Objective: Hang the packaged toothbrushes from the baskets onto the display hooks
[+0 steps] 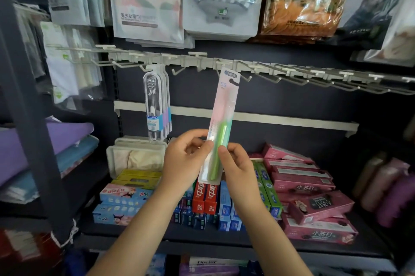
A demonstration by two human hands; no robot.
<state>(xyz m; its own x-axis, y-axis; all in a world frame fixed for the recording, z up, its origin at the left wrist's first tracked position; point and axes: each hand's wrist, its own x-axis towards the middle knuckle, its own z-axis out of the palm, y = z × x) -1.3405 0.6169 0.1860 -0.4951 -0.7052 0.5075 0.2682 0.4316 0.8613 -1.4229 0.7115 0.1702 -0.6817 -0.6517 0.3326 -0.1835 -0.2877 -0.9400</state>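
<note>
While both hands (186, 158) pinch its lower half, the toothbrush pack (221, 123) rises above.

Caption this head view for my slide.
Both hands lift a packaged toothbrush toward the display hooks, beside clear toothbrush cases already hanging.

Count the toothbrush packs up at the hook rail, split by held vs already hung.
Held in both hands, top near a hook: 1, the pink-and-green pack, left hand, right hand.
Hung on a hook: a bunch of clear packs; at least 3, exact number hidden by overlap.
Total: at least 4.
</note>
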